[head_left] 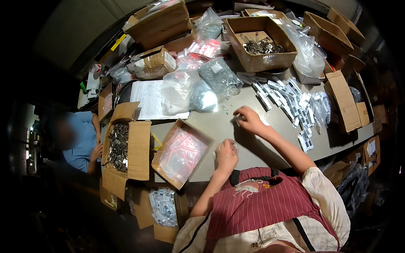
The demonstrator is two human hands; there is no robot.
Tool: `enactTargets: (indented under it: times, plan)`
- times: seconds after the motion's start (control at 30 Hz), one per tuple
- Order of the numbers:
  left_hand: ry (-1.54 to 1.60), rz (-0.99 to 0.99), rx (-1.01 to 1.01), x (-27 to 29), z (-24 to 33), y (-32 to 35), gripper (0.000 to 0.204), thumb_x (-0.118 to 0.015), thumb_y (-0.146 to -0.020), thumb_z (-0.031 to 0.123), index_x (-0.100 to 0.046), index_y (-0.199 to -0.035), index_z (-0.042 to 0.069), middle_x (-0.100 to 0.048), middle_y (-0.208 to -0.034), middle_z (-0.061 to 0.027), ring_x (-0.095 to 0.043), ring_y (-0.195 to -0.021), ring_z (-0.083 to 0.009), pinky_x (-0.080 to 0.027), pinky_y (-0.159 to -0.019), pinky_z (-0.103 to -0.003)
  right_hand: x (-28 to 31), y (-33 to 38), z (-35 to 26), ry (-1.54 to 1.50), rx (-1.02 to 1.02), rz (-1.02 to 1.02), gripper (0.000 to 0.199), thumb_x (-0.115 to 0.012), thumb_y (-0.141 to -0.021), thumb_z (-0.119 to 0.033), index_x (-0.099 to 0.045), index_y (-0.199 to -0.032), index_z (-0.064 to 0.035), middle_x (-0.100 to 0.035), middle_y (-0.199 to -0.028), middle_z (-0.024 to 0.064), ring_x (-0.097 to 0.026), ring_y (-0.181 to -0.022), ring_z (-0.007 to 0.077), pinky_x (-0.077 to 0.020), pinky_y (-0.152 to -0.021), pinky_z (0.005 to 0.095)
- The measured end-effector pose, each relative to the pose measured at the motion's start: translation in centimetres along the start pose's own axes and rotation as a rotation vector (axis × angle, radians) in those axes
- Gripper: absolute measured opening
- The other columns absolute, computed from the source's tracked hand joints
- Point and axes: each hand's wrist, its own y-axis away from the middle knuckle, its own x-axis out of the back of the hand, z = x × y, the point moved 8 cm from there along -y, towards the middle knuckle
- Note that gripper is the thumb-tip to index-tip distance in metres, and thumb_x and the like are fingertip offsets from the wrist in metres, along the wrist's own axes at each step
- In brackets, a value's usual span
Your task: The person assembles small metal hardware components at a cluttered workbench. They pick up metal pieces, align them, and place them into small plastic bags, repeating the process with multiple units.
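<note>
My left hand [227, 155] is at the table's near edge, right of an open carton [207, 143] of clear, red-printed plastic bags [183, 154]. Its fingers are curled together, and what they hold, if anything, is too small to make out. Farther forward, my right hand [251, 121] hovers over the grey tabletop [253, 103] with bent fingers, a gap showing between thumb and forefinger. Just beyond its fingertips lie a few small loose screws [225, 109]. More of these spill from a clear bag of small metal parts [219, 76].
Several white-and-metal latch-like pieces [291, 101] spread on the right. A carton of dark metal parts [260, 44] stands at the back, another [119, 145] at left. Papers [145, 99] lie beneath bags. Beyond the left end is a person in blue [80, 137]. Below the edge sits a box of wrapped pieces [163, 206].
</note>
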Motion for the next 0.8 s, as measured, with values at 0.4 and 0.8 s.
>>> enactTargets:
  times: [0.4, 0.8]
  plan:
    - [0.199, -0.014, 0.11, 0.7, -0.7, 1.1, 0.033, -0.072, -0.083, 0.002, -0.061, -0.114, 0.006, -0.067, -0.095, -0.0114, -0.065, -0.095, -0.0309, -0.05, -0.084, -0.042, -4.6, -4.4, -0.4, 0.474, 0.276, 0.031, 0.028, -0.071, -0.081, -0.008, -0.066, -0.108, -0.0034, -0.061, -0.106, 0.0163, -0.058, -0.101, 0.0383, -0.0507, -0.089, 0.0457]
    - [0.238, -0.095, 0.144, 1.7, 0.3, 0.5, 0.029, -0.068, -0.09, 0.01, -0.061, -0.117, 0.007, -0.068, -0.101, -0.0149, -0.065, -0.098, -0.0356, -0.05, -0.085, -0.046, -4.2, 1.1, -0.6, 0.834, 0.312, -0.068, 0.018, -0.061, -0.078, -0.005, -0.057, -0.094, 0.0013, -0.06, -0.099, 0.0192, -0.063, -0.094, 0.0355, -0.057, -0.075, 0.0423]
